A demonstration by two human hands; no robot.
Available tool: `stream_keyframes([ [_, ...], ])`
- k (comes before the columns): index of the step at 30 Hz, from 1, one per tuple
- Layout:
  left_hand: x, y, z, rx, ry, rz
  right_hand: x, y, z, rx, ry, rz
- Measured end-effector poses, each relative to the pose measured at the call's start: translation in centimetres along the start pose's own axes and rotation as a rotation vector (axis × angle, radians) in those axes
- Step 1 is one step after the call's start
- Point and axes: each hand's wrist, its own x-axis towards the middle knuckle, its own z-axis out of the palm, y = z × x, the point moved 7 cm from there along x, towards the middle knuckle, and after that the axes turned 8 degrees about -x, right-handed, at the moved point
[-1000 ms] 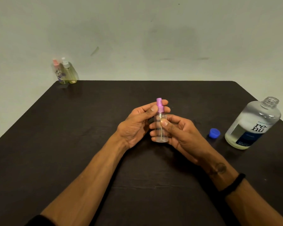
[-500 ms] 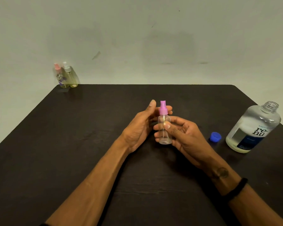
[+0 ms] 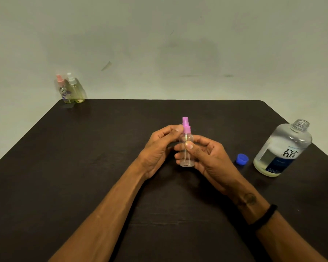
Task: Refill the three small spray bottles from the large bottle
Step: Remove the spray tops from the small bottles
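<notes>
At centre of the dark surface, the right hand grips an upright clear spray bottle while the left hand pinches its purple pump top. The uncapped large bottle stands right, its blue cap just beside.
</notes>
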Motion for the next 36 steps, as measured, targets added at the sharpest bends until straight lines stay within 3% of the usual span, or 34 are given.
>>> stream_keyframes([
  [7, -0.5, -0.1, 0.8, 0.054, -0.091, -0.121, 0.2, 0.3, 0.1, -0.016, -0.006, 0.001],
  [19, 0.2, 0.1, -0.4, -0.042, 0.020, -0.039, 0.3, 0.0, -0.4, 0.005, 0.038, -0.001],
  [26, -0.1, 0.1, 0.6, 0.058, -0.039, -0.078, 0.2, 0.2, 0.0, -0.037, -0.015, 0.014],
  [36, 0.1, 0.1, -0.4, -0.054, 0.012, -0.031, 0.2, -0.2, -0.3, -0.004, 0.026, -0.010],
])
